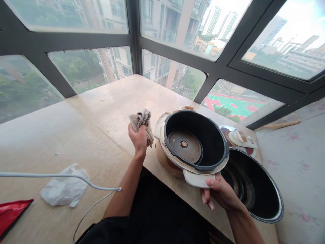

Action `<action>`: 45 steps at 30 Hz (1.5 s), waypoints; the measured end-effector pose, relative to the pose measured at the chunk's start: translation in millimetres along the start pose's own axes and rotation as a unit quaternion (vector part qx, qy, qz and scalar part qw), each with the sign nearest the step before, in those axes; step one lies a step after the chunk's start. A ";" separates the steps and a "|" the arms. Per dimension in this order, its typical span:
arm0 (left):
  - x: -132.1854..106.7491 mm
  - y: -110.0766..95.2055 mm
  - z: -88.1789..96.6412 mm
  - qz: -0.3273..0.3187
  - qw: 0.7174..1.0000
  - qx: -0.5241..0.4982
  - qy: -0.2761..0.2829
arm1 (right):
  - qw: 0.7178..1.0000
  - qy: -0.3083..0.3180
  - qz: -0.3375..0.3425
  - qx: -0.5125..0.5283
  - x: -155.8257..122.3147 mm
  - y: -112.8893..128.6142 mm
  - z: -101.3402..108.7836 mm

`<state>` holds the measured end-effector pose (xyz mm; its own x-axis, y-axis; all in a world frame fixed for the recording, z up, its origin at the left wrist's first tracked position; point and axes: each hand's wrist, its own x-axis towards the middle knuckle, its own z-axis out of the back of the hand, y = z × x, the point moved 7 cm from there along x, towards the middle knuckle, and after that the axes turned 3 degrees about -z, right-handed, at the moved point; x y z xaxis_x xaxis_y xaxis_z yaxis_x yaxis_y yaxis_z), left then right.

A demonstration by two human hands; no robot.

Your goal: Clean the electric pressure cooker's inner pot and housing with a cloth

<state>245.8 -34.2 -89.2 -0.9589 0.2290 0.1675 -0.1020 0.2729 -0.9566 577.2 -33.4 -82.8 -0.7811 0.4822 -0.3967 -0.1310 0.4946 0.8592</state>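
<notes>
My left hand (138,138) is closed around a crumpled, greyish-beige cloth (142,120), held above the counter just left of the cooker. With my right hand (223,191) I grip the near white handle of an electric cooker base (196,178), thumb on top and fingers beneath. The base is tilted toward me, so its dark inner wall and round metal heating plate (175,144) show, with a small coppery disc at the centre. Right behind my right hand, a black inner pot (266,189) leans on its side, partly hidden by the base and my wrist.
A lid with a white handle (241,139) lies behind the pot by the floral wall (299,169). Crumpled white paper (64,186), a white cable (63,175) and a red packet (12,213) are at the left. Windows border the pale counter (101,125).
</notes>
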 end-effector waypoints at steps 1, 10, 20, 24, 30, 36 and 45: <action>-5.7 0.9 -6.4 0.007 1.000 0.007 0.026 | 1.000 -0.005 0.000 -0.002 -1.2 1.4 2.0; -28.3 2.9 -22.0 -0.014 0.987 0.031 0.155 | 0.972 -0.233 0.015 -0.037 -17.8 -7.2 15.8; -143.9 -6.7 56.7 -0.161 0.985 0.047 0.050 | 0.845 -0.476 0.154 -0.187 -43.1 -9.4 22.3; -198.1 -33.5 56.8 -0.265 0.958 0.075 0.078 | 0.837 -0.501 0.149 -0.161 -41.4 -15.6 8.6; -229.1 -45.4 51.0 -0.348 0.929 0.074 0.101 | 0.842 -0.489 0.175 -0.143 -38.8 -17.1 -6.9; -178.7 -14.0 53.3 -0.287 0.956 0.056 0.004 | 0.844 -0.497 0.187 -0.075 -37.5 -14.9 -10.0; -5.3 43.1 -44.6 0.126 0.960 -0.167 0.189 | 0.859 -0.474 0.184 -0.055 -32.9 -12.2 -12.5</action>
<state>258.3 18.1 -120.7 -0.7714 0.6318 0.0754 0.2715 0.4340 -0.8591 596.9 -64.3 -76.2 0.0601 0.9894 -0.1320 -0.0801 0.1366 0.9874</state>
